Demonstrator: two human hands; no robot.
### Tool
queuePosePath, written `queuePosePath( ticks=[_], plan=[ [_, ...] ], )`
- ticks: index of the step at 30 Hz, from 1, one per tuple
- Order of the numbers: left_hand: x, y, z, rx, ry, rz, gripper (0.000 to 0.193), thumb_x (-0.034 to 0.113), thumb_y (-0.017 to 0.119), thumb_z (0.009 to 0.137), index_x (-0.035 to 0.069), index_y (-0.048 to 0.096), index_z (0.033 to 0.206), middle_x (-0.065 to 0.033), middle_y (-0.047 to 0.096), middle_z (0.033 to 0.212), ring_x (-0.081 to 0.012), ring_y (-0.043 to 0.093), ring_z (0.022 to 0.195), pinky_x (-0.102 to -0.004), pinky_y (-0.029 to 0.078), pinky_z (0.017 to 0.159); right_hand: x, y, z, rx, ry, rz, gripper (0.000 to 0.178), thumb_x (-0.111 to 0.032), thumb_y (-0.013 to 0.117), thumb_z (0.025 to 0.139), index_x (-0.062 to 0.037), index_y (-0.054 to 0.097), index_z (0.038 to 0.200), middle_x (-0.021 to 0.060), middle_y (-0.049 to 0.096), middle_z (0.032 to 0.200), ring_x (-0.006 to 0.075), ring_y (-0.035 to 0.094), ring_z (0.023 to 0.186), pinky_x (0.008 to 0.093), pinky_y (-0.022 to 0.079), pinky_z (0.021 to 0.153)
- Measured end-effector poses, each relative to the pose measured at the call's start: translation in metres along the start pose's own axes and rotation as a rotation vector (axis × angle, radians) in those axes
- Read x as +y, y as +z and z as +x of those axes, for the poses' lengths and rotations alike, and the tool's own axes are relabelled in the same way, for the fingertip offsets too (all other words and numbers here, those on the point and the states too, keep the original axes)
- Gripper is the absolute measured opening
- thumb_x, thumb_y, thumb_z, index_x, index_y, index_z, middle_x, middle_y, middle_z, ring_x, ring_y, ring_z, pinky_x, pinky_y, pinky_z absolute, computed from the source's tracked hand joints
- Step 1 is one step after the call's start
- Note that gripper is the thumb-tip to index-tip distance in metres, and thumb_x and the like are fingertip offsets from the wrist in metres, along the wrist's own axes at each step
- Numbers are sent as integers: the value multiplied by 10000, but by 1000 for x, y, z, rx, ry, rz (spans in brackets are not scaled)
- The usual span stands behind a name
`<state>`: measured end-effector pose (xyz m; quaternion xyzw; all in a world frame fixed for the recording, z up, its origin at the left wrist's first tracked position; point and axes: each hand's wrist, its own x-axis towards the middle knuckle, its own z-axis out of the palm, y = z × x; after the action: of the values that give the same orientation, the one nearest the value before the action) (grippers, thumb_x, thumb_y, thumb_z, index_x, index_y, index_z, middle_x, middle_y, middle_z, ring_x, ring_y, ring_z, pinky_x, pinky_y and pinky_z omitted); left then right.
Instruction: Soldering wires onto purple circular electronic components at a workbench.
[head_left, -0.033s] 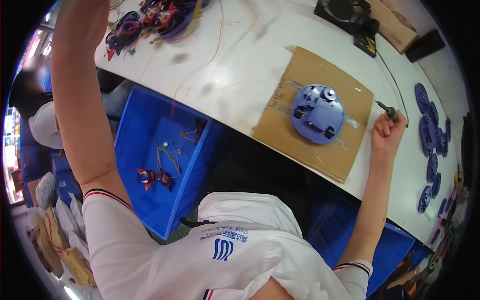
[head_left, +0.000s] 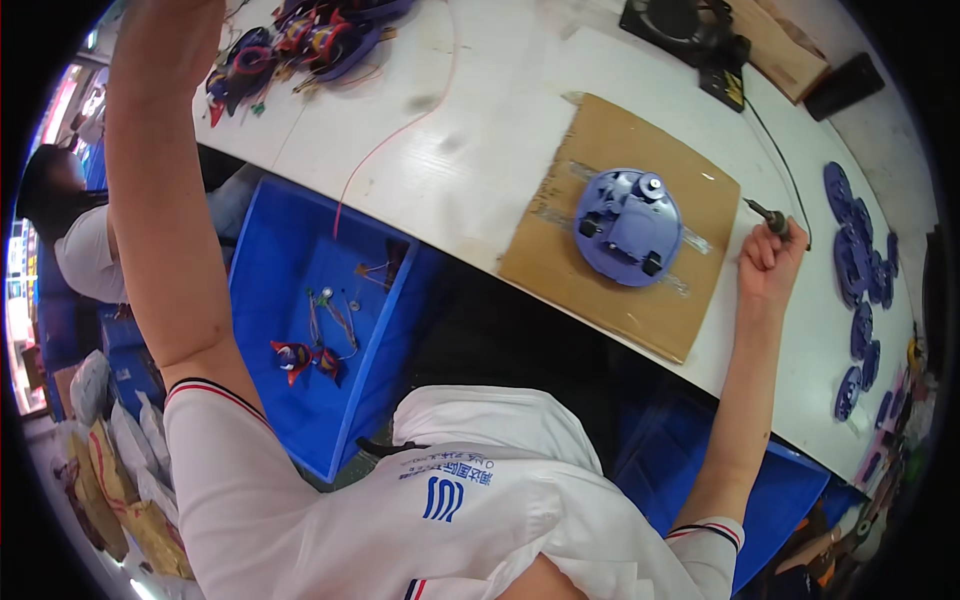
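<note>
My right hand (head_left: 772, 254) is closed round the handle of a soldering iron (head_left: 774, 217), its tip pointing up and left, beside the right edge of a cardboard sheet (head_left: 630, 322). On the sheet lies a round purple plastic housing (head_left: 630, 228) with a small white wheel and black parts, apart from my hand. My left arm (head_left: 160, 200) stretches up past the top edge of the picture, so that hand is out of sight. Nearest to it is a heap of red and dark-blue wired parts (head_left: 300, 50). A thin red wire (head_left: 400, 130) runs across the white table.
A blue bin (head_left: 290, 420) below the table edge holds a few wired parts. Purple plastic pieces (head_left: 853, 262) line the table's right side. A black device (head_left: 685, 25) stands at the back, the iron's cord beside it. Another person (head_left: 95, 240) sits at far left.
The view has shifted slightly, moving the table things a little left. The red wire lies in a somewhat different curve. My right hand still holds the soldering iron in much the same place.
</note>
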<state>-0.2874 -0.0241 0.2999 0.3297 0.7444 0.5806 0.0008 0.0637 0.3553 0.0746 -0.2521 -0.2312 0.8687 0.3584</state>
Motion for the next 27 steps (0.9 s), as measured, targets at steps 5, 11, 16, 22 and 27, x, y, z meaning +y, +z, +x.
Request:
queuePosePath(
  ticks=[5, 11, 16, 22, 27],
  plan=[
    [-20, 83, -41, -364, 493, 972, 391, 186, 778, 610, 126, 678, 982, -43, 640, 954, -232, 552, 1012, -411, 279, 1030, -6, -5, -2, 61, -35, 33, 177, -172, 542, 842, -22, 549, 748, -45, 389, 506, 18, 225, 344, 158, 150, 308],
    [-88, 101, -72, -176, 550, 1469, 276, 126, 713, 637, 164, 679, 908, 29, 632, 983, -224, 489, 1088, -523, 114, 1054, -2, 3, -4, 45, -37, 29, 164, -158, 541, 843, -20, 552, 756, -50, 381, 501, 18, 222, 343, 155, 152, 308],
    [-93, 143, -89, -101, 603, 1113, 304, -4, 654, 641, 116, 659, 920, 19, 599, 1066, -239, 497, 1091, -530, 228, 1034, -3, 5, -8, 15, -40, -6, 152, -161, 538, 847, -35, 540, 763, -48, 387, 504, 16, 237, 351, 151, 164, 323],
    [-81, 153, -112, -607, 776, 703, 183, -2, 616, 702, 94, 600, 857, -15, 588, 955, -200, 517, 910, -313, 417, 777, 1, 19, -19, -44, -36, -58, 142, -158, 536, 855, -31, 543, 793, -49, 390, 503, 12, 227, 346, 149, 160, 316],
    [-87, 147, -138, -489, 476, 711, 139, 8, 623, 723, 65, 589, 844, -32, 586, 901, -197, 513, 840, -291, 426, 728, 5, 21, -21, -58, -30, -87, 138, -155, 533, 862, -25, 547, 819, -48, 390, 505, 12, 216, 341, 145, 158, 309]
  ],
)
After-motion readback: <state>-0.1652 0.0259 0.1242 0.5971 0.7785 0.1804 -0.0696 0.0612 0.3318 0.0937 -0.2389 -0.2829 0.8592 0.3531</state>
